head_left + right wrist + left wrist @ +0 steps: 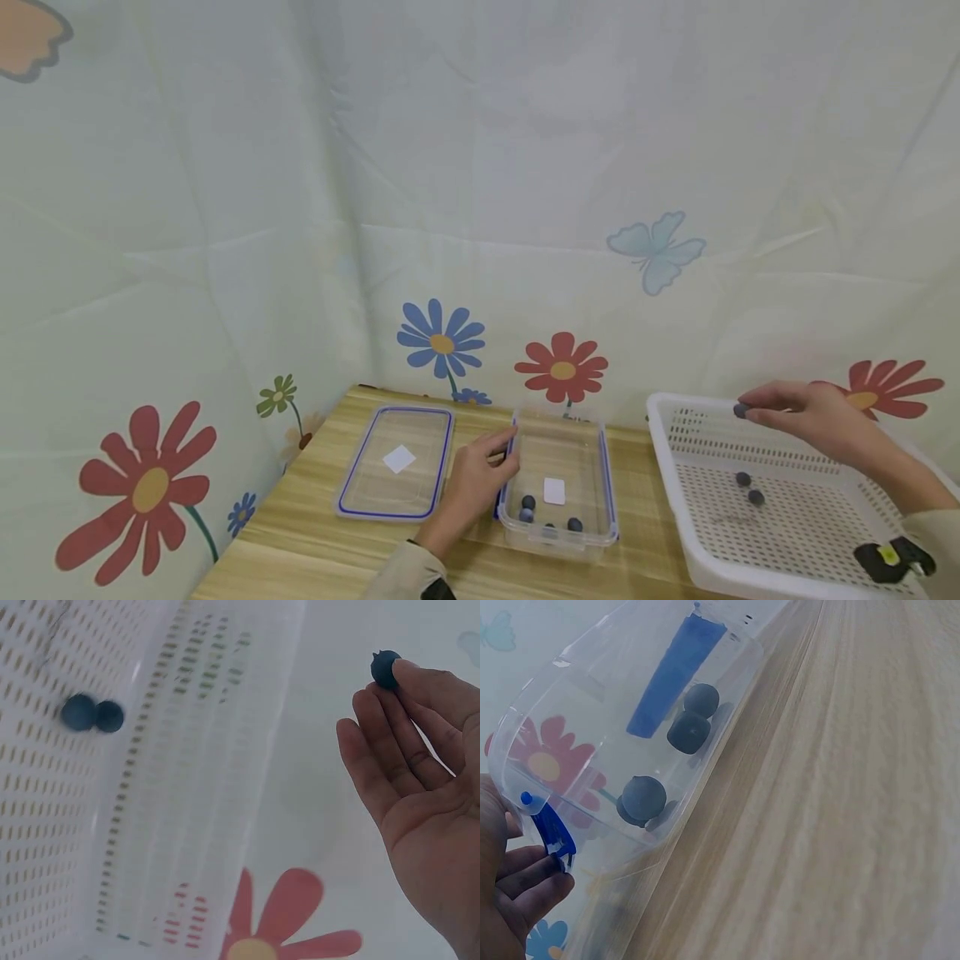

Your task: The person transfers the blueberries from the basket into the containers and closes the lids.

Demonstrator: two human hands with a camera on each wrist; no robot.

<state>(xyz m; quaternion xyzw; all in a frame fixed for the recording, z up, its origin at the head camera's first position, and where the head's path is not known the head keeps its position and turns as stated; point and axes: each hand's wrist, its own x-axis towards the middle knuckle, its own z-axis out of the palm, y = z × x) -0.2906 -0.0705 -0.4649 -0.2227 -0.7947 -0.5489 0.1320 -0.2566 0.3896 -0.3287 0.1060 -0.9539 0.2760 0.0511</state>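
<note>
My right hand (817, 423) pinches a blueberry (384, 670) between thumb and fingertips, above the far rim of a white perforated basket (678, 521). Two more blueberries (79, 712) lie close together on the basket's floor. At the left side of a clear plastic box (562, 446), my left hand (474, 477) holds the wall by a blue latch (553, 829). Several blueberries (574, 525) sit at the near end inside this box. A small white label (554, 491) shows on it too.
A clear lid (367, 487) with a blue seal and a white label lies left of the box. All stand on a wood-grain table (300, 542). Behind them hangs a pale curtain (480, 275) printed with flowers and a butterfly.
</note>
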